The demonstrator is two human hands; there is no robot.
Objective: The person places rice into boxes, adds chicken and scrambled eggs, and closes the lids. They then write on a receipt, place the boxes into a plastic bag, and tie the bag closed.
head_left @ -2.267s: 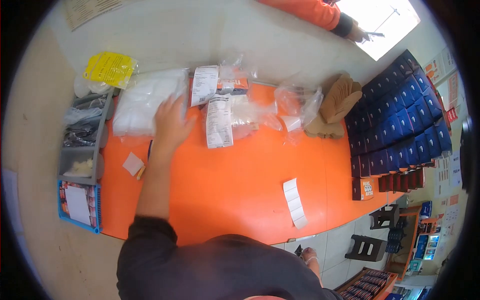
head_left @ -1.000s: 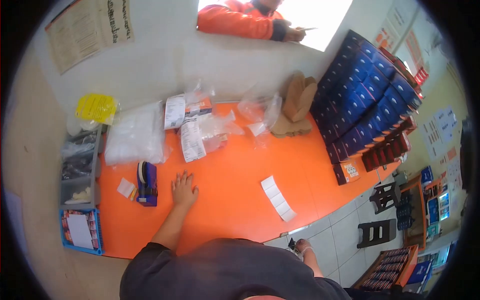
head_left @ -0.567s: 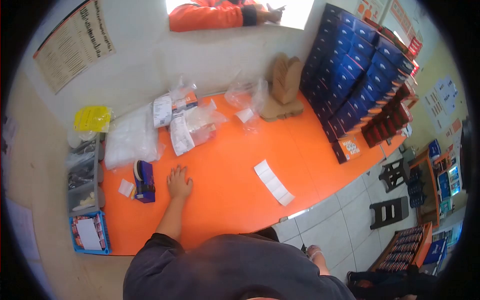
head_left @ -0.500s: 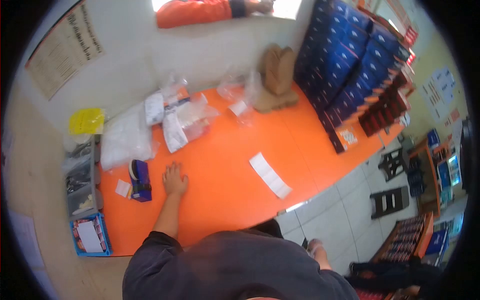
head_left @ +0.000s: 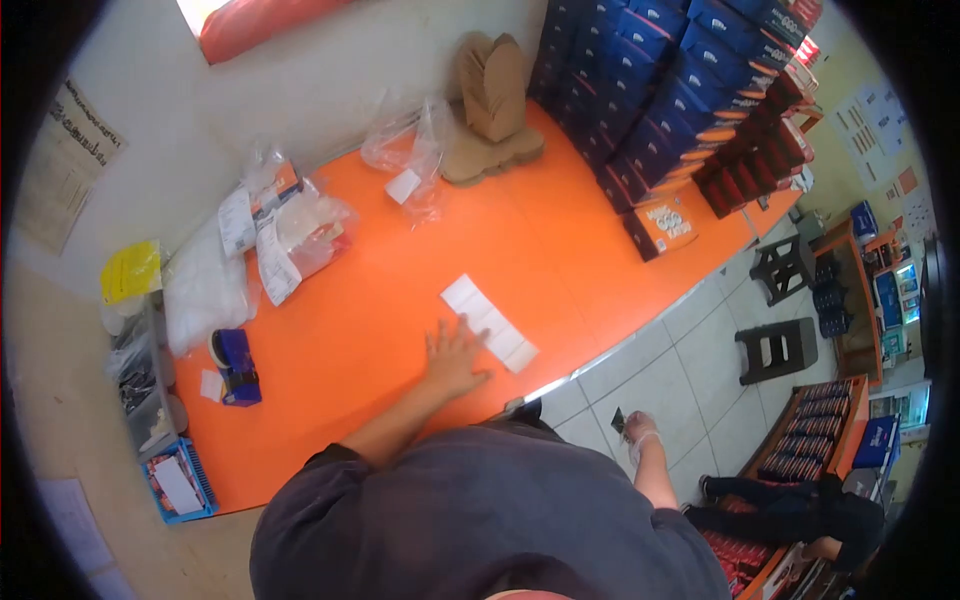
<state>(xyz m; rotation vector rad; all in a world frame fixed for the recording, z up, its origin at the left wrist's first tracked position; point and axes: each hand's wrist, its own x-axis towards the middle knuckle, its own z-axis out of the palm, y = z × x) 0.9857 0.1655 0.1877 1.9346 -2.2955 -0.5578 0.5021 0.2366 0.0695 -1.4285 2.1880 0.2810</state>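
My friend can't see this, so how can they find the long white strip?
Find the big orange table. On its near side, by the spread left hand, is a long white strip. Unlike the papers on the plastic packages, it lies flat by itself, with faint lines across.

Pale wall [head_left: 330, 90] with a bright window [head_left: 196, 11]; light tiled floor [head_left: 640, 365] — two dark stools [head_left: 777, 328] on it.

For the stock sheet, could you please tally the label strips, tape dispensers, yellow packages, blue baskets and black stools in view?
Label strip: 1
Tape dispenser: 1
Yellow package: 1
Blue basket: 1
Black stools: 2
Total: 6
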